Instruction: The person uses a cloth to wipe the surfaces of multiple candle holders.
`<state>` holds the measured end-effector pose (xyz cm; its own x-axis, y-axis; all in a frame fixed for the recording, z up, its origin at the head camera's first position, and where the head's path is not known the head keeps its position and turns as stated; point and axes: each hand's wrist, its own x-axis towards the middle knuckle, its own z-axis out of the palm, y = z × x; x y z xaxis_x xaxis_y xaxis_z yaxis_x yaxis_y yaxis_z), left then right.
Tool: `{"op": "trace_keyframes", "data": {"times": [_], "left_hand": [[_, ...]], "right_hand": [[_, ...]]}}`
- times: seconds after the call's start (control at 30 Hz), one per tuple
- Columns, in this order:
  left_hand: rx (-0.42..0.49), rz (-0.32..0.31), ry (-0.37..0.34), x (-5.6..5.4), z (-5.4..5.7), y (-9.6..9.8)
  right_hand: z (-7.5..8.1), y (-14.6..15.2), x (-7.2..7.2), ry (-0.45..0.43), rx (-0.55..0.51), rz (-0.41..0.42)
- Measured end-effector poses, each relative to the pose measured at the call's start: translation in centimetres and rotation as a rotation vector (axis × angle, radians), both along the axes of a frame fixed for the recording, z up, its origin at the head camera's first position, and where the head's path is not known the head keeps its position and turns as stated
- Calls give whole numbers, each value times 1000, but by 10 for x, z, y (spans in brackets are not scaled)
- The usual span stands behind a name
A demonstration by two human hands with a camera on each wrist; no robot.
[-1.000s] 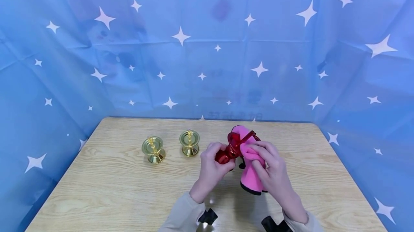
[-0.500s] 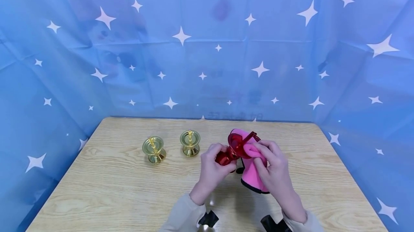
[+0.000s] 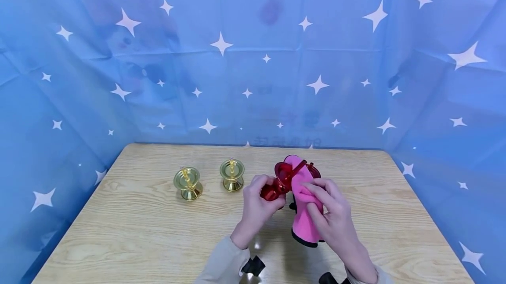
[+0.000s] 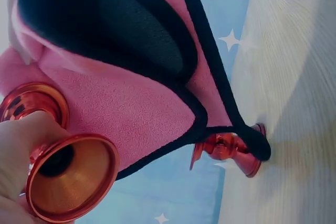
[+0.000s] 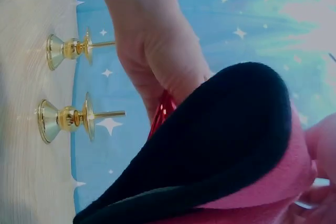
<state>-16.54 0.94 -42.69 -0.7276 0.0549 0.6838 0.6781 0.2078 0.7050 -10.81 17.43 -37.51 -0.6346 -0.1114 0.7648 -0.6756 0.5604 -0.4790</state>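
My left hand [image 3: 254, 207] grips a shiny red candle holder [image 3: 270, 192] around its stem and base. It is tilted, its dish and spike leaning to the right, and in the left wrist view its hollow base [image 4: 76, 177] faces the camera. Between thumb and fingers, my right hand [image 3: 334, 211] pinches a pink cloth [image 3: 306, 220] with black edging. The folded cloth lies over the holder's dish and spike, hiding part of both. A dark underside [image 5: 220, 124] of the cloth fills much of the right wrist view.
A second red candle holder [image 3: 314, 170] stands on the wooden table [image 3: 130, 231] behind the cloth, partly hidden. Two gold candle holders with upright spikes, one at far left [image 3: 187, 183] and one nearer [image 3: 232, 175], stand left of the hands. A blue star-patterned curtain [image 3: 253, 68] surrounds the table.
The cloth moved slightly toward the dish's middle, then back along the spike, and its lower edge now hangs a little lower. The held red candle holder shifted slightly left.
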Motion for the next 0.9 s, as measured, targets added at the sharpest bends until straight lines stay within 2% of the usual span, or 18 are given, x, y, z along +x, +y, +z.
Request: {"op": "trace_keyframes", "data": {"times": [0.1, 0.17, 0.27, 0.37, 0.5, 0.57, 0.63, 0.77, 0.9], "left_hand": [[17, -72, -84, 4, 1, -1], [29, -164, -158, 7, 2, -3], [33, -334, -254, 9, 5, -6], [13, -504, -315, 9, 9, -9], [-20, -662, -350, 7, 11, -11], [-26, -697, -353, 8, 10, -10], [-18, -706, -355, 8, 9, -10], [18, -677, -358, 9, 5, -9], [43, -574, -356, 9, 3, -8]], "right_hand": [[-2, 6, -4, -18, -4, -21], [-1, 11, -7, -27, -19, -34], [2, 19, -13, -36, -44, -24], [6, 27, -20, -71, -41, 56], [7, 34, -27, -134, -12, 262], [7, 37, -29, -150, -4, 342], [7, 39, -30, -158, 5, 371], [9, 41, -27, -169, 58, 322], [10, 41, -21, -133, 104, 234]]}}
